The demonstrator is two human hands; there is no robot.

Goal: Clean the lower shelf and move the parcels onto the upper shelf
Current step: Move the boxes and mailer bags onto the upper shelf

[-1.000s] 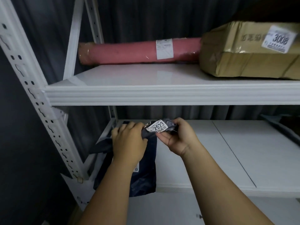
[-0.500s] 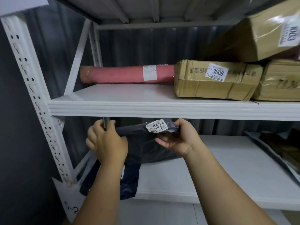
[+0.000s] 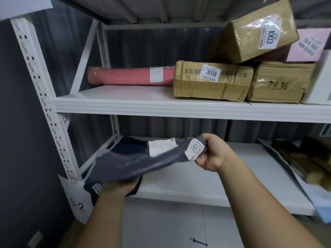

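Head view: right hand (image 3: 213,154) pinches the grey parcel's (image 3: 136,163) labelled end between thumb and fingers; left hand (image 3: 120,186) supports it underneath, its grip hidden, above the lower shelf (image 3: 197,185).

A parcel storeroom: white metal shelving (image 3: 179,110) stacked with taped cardboard boxes (image 3: 211,81) bearing numbered pickup labels (image 3: 210,74).
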